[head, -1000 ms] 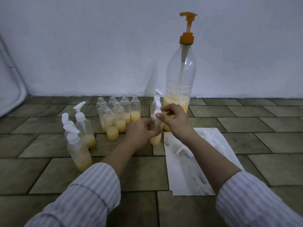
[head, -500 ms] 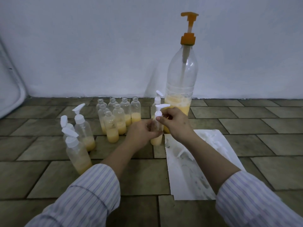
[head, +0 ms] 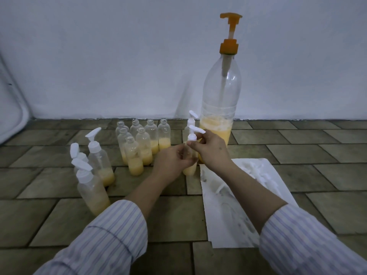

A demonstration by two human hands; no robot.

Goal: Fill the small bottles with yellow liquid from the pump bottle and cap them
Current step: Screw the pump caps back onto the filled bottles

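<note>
L hand (head: 172,160) gripped the small bottle (head: 190,169) on the floor (head: 297,147) to steady it while my R hand (head: 210,148) pinched the white pump cap (head: 192,135), prob screwing it on.

**Crowded far side, open near floor**

The approach toward the wall was blocked by the tall pump bottle (head: 219,108) on the right and a tight cluster of uncapped small bottles (head: 141,142) on the left. Between them, the gap was taken up by a capped bottle (head: 191,124) standing near the wall. Three capped bottles (head: 93,171) barred the near left. On the right, loose pump caps (head: 258,173) lay on white paper (head: 230,219). Bare tiled floor (head: 174,215) was left between the forearms.
</note>
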